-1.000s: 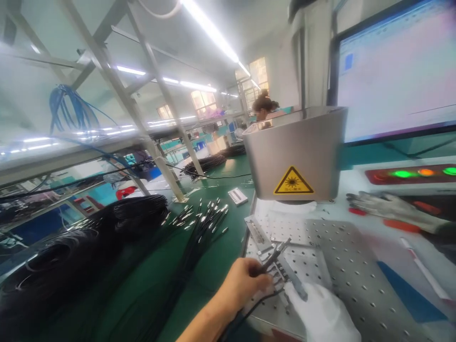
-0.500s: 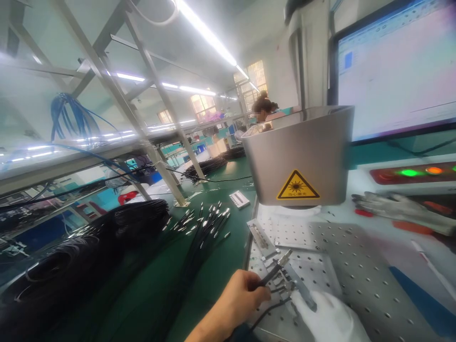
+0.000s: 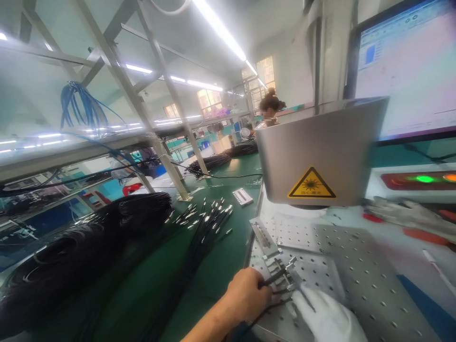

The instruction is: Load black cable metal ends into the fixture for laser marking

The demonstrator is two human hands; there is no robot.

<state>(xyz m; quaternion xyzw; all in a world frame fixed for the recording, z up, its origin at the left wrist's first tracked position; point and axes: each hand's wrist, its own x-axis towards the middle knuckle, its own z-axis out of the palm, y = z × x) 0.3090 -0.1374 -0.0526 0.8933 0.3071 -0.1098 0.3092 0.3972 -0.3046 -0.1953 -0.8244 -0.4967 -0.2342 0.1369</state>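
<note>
My left hand (image 3: 249, 292), bare, pinches a black cable (image 3: 273, 277) whose metal connector (image 3: 291, 262) points up and right. The connector lies over a small metal fixture (image 3: 276, 267) on the perforated plate. On the fixture's right side, my right hand (image 3: 326, 313) wears a white glove, with its fingertips closed against the metal parts there. What lies between those fingers is blurred. More black cable runs below my left hand. Close by on the left, a bundle of cables with metal ends (image 3: 213, 218) rests on the green table.
A grey machine head (image 3: 317, 152) with a yellow laser warning sign hangs over the perforated plate (image 3: 370, 270). Black cable coils (image 3: 78, 242) lie left. A slotted block (image 3: 242, 196), gloves (image 3: 409, 213) and a monitor (image 3: 409, 71) stand around. A person (image 3: 270, 104) is farther back.
The view has shifted slightly, so the surroundings sit farther right. The connector has tipped lower over the fixture. My gloved right hand stays beside it, and its fingers now cover more of the flat metal piece.
</note>
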